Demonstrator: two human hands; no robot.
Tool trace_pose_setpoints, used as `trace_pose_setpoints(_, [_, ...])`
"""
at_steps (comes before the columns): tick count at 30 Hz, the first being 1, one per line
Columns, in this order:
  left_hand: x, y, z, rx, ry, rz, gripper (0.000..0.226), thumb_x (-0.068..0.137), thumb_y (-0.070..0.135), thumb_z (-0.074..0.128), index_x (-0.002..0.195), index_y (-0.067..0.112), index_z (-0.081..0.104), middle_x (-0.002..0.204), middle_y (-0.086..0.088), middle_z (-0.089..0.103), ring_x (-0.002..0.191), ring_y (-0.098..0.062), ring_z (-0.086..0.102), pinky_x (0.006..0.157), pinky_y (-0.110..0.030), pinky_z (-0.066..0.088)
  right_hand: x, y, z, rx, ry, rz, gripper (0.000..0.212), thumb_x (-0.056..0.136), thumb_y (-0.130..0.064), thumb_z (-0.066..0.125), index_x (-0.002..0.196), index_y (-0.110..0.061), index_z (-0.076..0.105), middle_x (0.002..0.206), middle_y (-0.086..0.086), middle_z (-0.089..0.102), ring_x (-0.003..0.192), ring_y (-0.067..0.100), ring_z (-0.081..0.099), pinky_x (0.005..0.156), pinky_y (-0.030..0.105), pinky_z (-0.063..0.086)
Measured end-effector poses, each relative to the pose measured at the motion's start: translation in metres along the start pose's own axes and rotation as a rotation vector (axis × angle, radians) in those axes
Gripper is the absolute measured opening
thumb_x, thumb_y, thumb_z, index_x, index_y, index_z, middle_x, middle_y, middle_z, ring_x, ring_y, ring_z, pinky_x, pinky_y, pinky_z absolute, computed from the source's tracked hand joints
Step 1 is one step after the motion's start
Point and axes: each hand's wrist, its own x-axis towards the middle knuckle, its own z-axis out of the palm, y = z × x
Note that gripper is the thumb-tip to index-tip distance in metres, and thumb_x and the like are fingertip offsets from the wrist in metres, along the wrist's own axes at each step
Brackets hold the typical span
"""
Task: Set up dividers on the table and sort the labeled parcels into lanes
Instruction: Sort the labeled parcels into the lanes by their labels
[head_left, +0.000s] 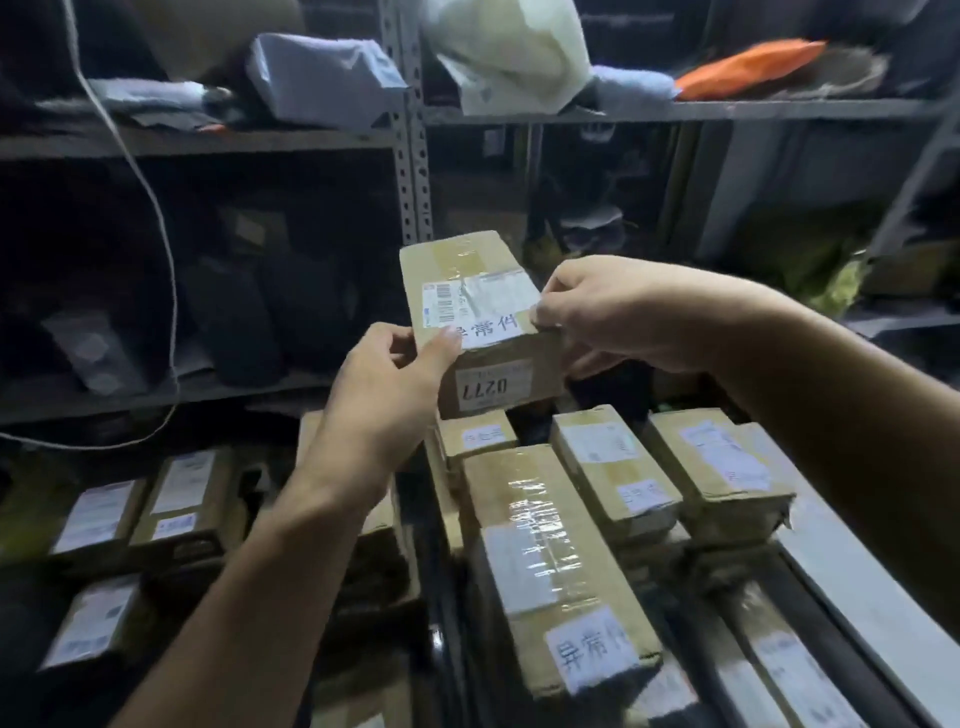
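Now my left grip (395, 384) and right grip (613, 312) both clasp the taped brown cardboard parcel (483, 312) above the other labeled boxes (561, 571).

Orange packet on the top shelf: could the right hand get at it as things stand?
Probably not at once: the right hand grips the box with the left hand. The orange packet itself lies uncovered.

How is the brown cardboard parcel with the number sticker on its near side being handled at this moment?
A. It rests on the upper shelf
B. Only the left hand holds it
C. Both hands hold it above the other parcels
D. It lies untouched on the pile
C: the left hand grips the near-left corner of the brown cardboard parcel and the right hand pinches its right edge, above the taped boxes below.
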Motion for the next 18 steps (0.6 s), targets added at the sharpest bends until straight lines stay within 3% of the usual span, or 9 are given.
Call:
trace_pose_setpoints(5, [0.011, 0.012, 0.104, 0.191, -0.205, -0.049, 0.025, 0.087, 0.048, 0.064, 0.094, 0.025, 0.059, 0.091, 0.006, 0.07, 0.079, -0.009, 0.067, 0.058, -0.026, 0.055, -0.015, 0.1, -0.051, 0.063, 0.093, 0.14, 0.019, 0.098, -0.027, 0.051, 0.09, -0.016, 0.064, 0.072, -0.008, 0.075, 0.068, 0.009, 0.073, 0.054, 0.021, 0.057])
trace_pose_setpoints(7, [0.013, 0.009, 0.14, 0.255, -0.269, -0.067, 0.023, 0.086, 0.045, 0.065, 0.087, 0.023, 0.062, 0.086, 0.005, 0.071, 0.078, -0.012, 0.067, 0.064, -0.03, 0.056, -0.02, 0.138, -0.062, 0.09, 0.087, 0.187, 0.018, 0.097, -0.026, 0.052, 0.093, -0.013, 0.064, 0.072, -0.006, 0.074, 0.066, 0.007, 0.072, 0.049, 0.021, 0.057])
trace_pose_setpoints(10, [0.013, 0.0, 0.189, 0.371, -0.362, -0.053, 0.028, 0.087, 0.043, 0.063, 0.07, 0.02, 0.063, 0.075, 0.011, 0.069, 0.068, -0.006, 0.064, 0.054, -0.023, 0.047, -0.024, 0.191, -0.072, 0.099, 0.113, 0.248, 0.021, 0.095, -0.023, 0.052, 0.101, -0.006, 0.062, 0.091, 0.01, 0.073, 0.072, 0.013, 0.073, 0.058, 0.025, 0.059])
trace_pose_setpoints(14, [0.018, -0.01, 0.247, 0.446, -0.462, -0.076, 0.025, 0.087, 0.038, 0.065, 0.068, 0.023, 0.06, 0.066, 0.017, 0.059, 0.053, -0.001, 0.057, 0.034, -0.007, 0.033, -0.028, 0.246, -0.082, 0.103, 0.134, 0.294, 0.017, 0.096, -0.027, 0.051, 0.097, -0.014, 0.061, 0.096, 0.007, 0.07, 0.088, 0.021, 0.071, 0.08, 0.04, 0.061])
trace_pose_setpoints(18, [0.029, -0.022, 0.3, 0.506, -0.547, -0.12, 0.018, 0.087, 0.034, 0.066, 0.074, 0.023, 0.06, 0.076, 0.012, 0.062, 0.067, -0.006, 0.06, 0.046, -0.017, 0.042, -0.026, 0.294, -0.087, 0.15, 0.199, 0.327, 0.015, 0.097, -0.028, 0.051, 0.097, -0.015, 0.059, 0.1, 0.007, 0.067, 0.094, 0.026, 0.067, 0.085, 0.05, 0.058])
